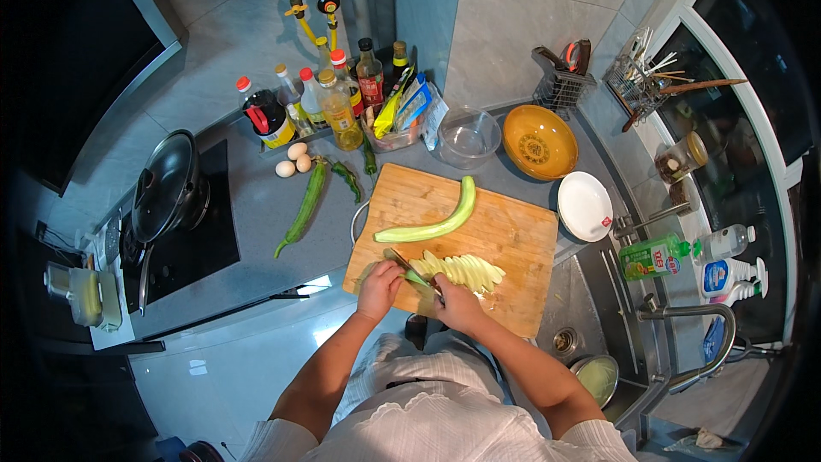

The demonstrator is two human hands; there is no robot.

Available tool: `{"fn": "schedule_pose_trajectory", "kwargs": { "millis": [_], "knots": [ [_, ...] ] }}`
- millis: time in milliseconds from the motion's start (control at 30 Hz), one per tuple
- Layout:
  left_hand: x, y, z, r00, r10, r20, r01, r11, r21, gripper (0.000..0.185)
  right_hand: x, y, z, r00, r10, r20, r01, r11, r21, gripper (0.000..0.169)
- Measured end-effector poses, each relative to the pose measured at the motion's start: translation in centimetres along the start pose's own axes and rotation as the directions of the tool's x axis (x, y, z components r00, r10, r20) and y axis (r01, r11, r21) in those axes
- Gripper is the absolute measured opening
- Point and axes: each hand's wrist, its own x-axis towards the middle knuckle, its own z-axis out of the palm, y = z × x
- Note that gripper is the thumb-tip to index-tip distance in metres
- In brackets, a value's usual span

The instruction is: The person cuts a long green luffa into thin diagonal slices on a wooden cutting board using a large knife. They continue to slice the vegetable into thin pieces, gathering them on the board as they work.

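Observation:
My right hand (460, 305) grips a kitchen knife (408, 264), its narrow dark blade slanting up and left over a wooden cutting board (513, 224). Under my left hand (378, 290), the fingertips hold a short pale-green gourd piece (415, 278) against the board, close beside the blade. Fingers and knife partly hide that piece. Just right of the blade lies an overlapping row of pale gourd slices (465, 271). A whole peeled gourd (436, 226), curved upward at its right end, rests farther back on the board.
An unpeeled green gourd (304, 208), green peppers (347, 181) and eggs (297, 151) lie left of the board. Behind stand bottles (340, 112), a clear plastic bowl (469, 137) and an orange bowl (540, 142). A white plate (584, 206) borders the sink (564, 298). A lidded wok (165, 186) sits on the stove.

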Motion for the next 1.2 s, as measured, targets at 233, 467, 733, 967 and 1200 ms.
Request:
{"fn": "schedule_pose_trajectory", "kwargs": {
  "millis": [233,467,733,967,1200],
  "knots": [
    [0.3,-0.8,-0.2,0.998,0.063,0.017,-0.063,0.998,-0.007,0.016,-1.7,-1.6,-3.7,0.997,0.037,0.061,-0.035,0.999,-0.037,0.021],
    [0.0,-1.1,-0.1,0.998,0.054,0.044,-0.056,0.998,0.043,0.01,-2.6,-1.8,-3.3,0.996,0.024,0.091,-0.011,0.99,-0.139,0.025],
    [0.0,-0.5,-0.3,0.998,0.005,0.07,-0.013,0.993,0.121,0.01,0.9,-2.2,-0.1,0.99,0.048,0.135,-0.018,0.977,-0.212,0.026],
    [-0.1,-0.7,-0.2,0.998,-0.016,0.064,0.009,0.995,0.103,0.01,1.8,-1.4,0.9,0.985,0.08,0.152,-0.054,0.985,-0.163,0.027],
    [-0.2,-0.6,-0.5,0.997,-0.033,0.068,0.026,0.995,0.094,0.011,2.0,-1.6,0.9,0.969,0.164,0.187,-0.148,0.984,-0.097,0.042]
  ]
}}
